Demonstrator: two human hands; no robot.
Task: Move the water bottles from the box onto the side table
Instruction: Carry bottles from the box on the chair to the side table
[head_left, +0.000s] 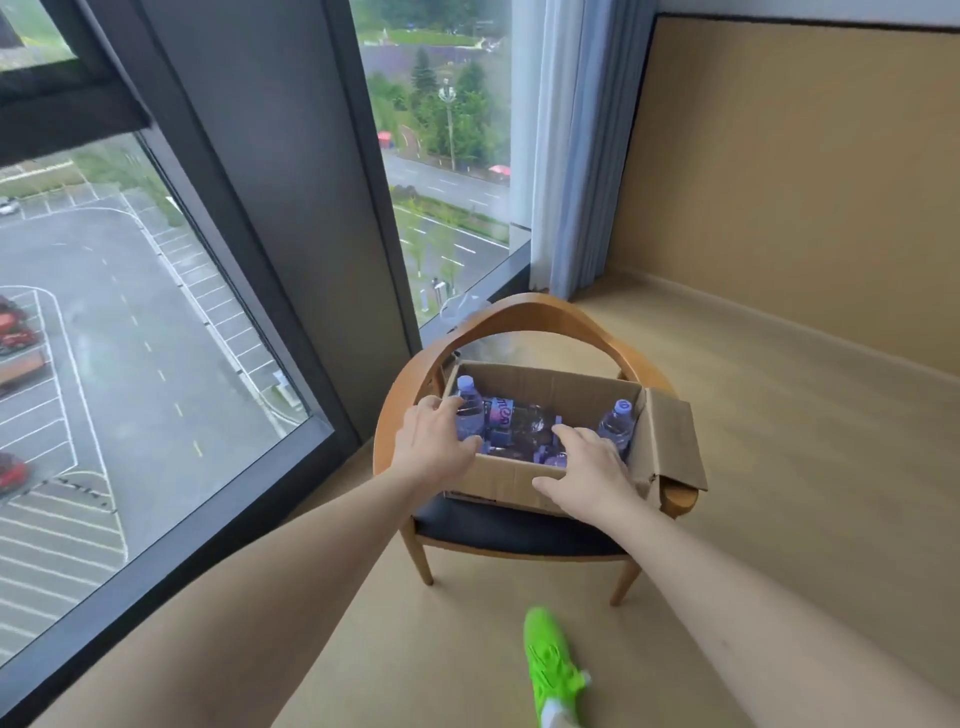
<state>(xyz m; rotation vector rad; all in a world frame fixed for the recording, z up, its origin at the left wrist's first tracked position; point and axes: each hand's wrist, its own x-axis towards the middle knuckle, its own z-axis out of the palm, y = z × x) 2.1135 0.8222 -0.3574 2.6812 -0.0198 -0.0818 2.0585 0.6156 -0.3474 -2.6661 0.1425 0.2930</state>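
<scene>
Here, an open brown cardboard box (519, 480) sits on the dark seat of a round-backed wooden chair (524, 319). Clear plastic water bottles with purple caps and purple labels (470, 410) are inside the box, some standing at its ends and some lying in the middle.

The left hand (434, 444) reaches over the near left corner of the box, fingers spread and loose, beside a standing bottle. I cannot tell if it touches it. The right hand (589, 467) lies over the near wall of the box, fingers spread above the lying bottles, holding nothing.

What could go wrong? The box hangs a little past the front of the seat, so a hard push on its near wall could tip it off. The lying bottles look jumbled, so pulling one could roll the others.

The side table is not in view. The bottles in the middle of the box are blurry, so I cannot count them. The right hand hides some.
</scene>
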